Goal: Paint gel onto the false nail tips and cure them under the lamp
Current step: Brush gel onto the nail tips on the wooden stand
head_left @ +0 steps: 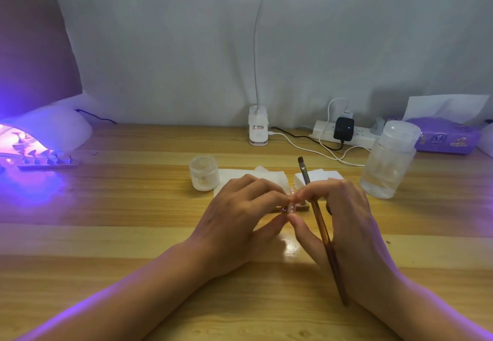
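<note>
Evidently the left hand (240,215) and right hand (346,223) pinch a false nail tip (292,201) together over the table (133,234), probably to steady it. The right hand also holds the brush (321,231) tucked between its fingers, bristles toward twelve o'clock, clear of the tip. The lamp (53,129) glows at nine o'clock.

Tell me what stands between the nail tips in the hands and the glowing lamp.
Nothing on the wooden table between the pale false nail tips and the white, violet-glowing dome lamp. A dark strip of tips occupies the lamp's mouth, though.
</note>
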Tool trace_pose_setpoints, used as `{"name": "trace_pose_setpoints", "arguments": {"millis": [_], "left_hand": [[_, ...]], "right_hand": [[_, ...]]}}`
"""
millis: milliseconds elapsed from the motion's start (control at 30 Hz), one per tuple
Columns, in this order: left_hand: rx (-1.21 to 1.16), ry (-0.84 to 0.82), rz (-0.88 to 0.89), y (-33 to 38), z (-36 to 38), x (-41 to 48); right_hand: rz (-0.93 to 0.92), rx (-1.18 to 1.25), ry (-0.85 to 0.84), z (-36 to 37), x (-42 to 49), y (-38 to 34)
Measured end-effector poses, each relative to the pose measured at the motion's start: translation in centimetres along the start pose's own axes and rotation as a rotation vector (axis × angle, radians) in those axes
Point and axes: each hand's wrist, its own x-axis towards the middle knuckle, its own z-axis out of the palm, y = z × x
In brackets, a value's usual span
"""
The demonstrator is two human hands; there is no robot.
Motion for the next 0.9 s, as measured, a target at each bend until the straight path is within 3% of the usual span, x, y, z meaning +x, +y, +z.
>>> {"name": "trace_pose_setpoints", "arguments": {"millis": [133,300,433,633,900], "left_hand": [[-0.041,0.135,-0.083,-0.3,0.1,0.1],[-0.153,0.48,-0.554,-3.4,-1.1,0.1],[-0.353,0.371,-0.861,-5.4,-1.9,-0.6],[-0.317,0.147,-0.884,-5.1,-1.1,-0.8],[-0.288,0.089,-0.951,-5.3,-0.9,-0.8]], "right_hand": [[0.003,0.015,0.004,-0.3,0.1,-0.3],[0.029,0.056,-0.022,-0.8,0.3,-0.7],[0.058,0.071,-0.03,-0.8,0.2,-0.5],[0.065,0.048,-0.041,-0.7,0.2,0.2],[0.059,0.025,-0.051,-0.7,0.2,0.1]]}}
